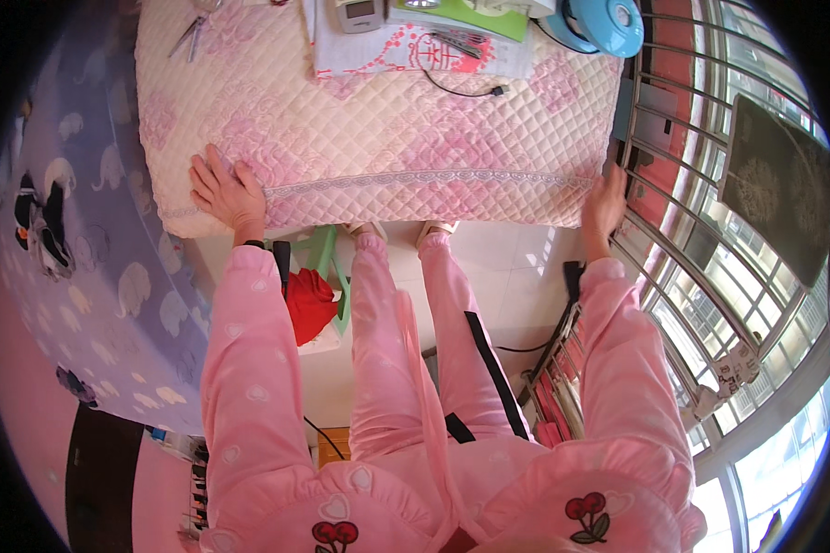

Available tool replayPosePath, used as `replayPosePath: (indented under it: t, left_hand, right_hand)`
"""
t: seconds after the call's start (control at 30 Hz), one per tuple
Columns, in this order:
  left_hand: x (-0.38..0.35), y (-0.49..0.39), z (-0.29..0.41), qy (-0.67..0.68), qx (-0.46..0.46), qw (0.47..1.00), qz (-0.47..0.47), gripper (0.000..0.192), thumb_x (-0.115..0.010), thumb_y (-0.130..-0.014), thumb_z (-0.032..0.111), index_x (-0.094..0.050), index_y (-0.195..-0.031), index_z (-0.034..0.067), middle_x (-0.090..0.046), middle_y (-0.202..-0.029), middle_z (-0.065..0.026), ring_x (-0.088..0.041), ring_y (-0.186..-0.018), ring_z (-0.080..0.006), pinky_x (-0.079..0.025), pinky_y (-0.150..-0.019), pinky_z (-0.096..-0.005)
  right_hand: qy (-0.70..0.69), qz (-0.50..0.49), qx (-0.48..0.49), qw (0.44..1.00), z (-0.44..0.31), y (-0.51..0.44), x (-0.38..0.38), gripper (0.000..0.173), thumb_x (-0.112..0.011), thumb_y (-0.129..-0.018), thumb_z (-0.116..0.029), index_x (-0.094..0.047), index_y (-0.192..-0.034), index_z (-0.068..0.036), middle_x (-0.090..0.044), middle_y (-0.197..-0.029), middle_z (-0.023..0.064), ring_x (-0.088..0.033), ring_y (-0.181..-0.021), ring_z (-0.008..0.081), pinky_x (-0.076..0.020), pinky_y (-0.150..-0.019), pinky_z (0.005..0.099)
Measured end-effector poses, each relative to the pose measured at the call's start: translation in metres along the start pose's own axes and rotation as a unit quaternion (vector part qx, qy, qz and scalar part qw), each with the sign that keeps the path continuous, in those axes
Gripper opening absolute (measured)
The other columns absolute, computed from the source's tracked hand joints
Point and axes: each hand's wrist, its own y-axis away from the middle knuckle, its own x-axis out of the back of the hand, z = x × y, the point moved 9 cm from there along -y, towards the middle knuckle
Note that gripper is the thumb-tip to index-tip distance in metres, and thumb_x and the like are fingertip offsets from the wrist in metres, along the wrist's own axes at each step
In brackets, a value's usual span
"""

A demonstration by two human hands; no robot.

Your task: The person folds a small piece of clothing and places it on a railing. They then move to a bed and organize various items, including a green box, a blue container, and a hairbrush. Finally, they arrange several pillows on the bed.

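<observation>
A quilted cream cloth with pink flowers (360, 131) covers the table before me, a lace band running near its front edge. My left hand (229, 192) lies flat with fingers spread on the cloth's front left corner. At the front right corner, my right hand (603, 207) rests against the cloth's edge; its fingers are seen edge-on, and whether they pinch the cloth is unclear. Farther back on the cloth lie a folded white and red cloth (380, 52), a short black cable (456, 90) and scissors (192, 38).
A blue round device (605, 27), a green book (501, 27) and a grey device with a small display (360, 15) are at the back. Metal window bars (685, 256) flank the right. A green stool (324, 249) with a red cloth (310, 304) stands below left.
</observation>
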Motion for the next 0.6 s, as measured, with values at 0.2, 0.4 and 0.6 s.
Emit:
replayPosePath:
  t: [0.2, 0.4, 0.6]
  left_hand:
    - [-0.015, 0.002, 0.061, -0.011, 0.101, 0.994, -0.040, 0.065, -0.043, -0.094, 0.044, -0.035, -0.149, 0.013, -0.029, -0.155, -0.0215, -0.024, -0.143, -0.0404, -0.017, -0.108, -0.0657]
    - [-0.021, 0.018, 0.151, 0.022, -0.019, 0.998, -0.056, 0.065, -0.046, -0.092, 0.044, -0.036, -0.148, 0.012, -0.030, -0.153, -0.0230, -0.023, -0.143, -0.0408, -0.016, -0.108, -0.0664]
    - [-0.013, 0.014, 0.149, 0.010, -0.014, 0.998, -0.060, 0.066, -0.047, -0.090, 0.043, -0.037, -0.148, 0.012, -0.029, -0.154, -0.0213, -0.023, -0.143, -0.0403, -0.013, -0.111, -0.0648]
  right_hand:
    - [-0.206, -0.171, 0.418, 0.868, -0.270, 0.117, -0.067, 0.054, -0.065, -0.086, -0.021, -0.050, -0.138, -0.017, -0.047, -0.144, 0.0106, -0.042, -0.135, 0.0273, -0.0284, -0.113, 0.0515]
    - [-0.147, -0.258, 0.492, 0.818, -0.203, 0.101, -0.098, 0.056, -0.059, -0.090, -0.023, -0.043, -0.144, -0.015, -0.039, -0.152, 0.0077, -0.029, -0.144, 0.0236, -0.0211, -0.117, 0.0491]
    - [0.096, 0.035, -0.065, 0.993, 0.057, 0.005, -0.023, 0.050, -0.042, -0.099, -0.038, -0.053, -0.133, -0.003, -0.060, -0.125, 0.0213, -0.057, -0.113, 0.0387, -0.0420, -0.099, 0.0460]
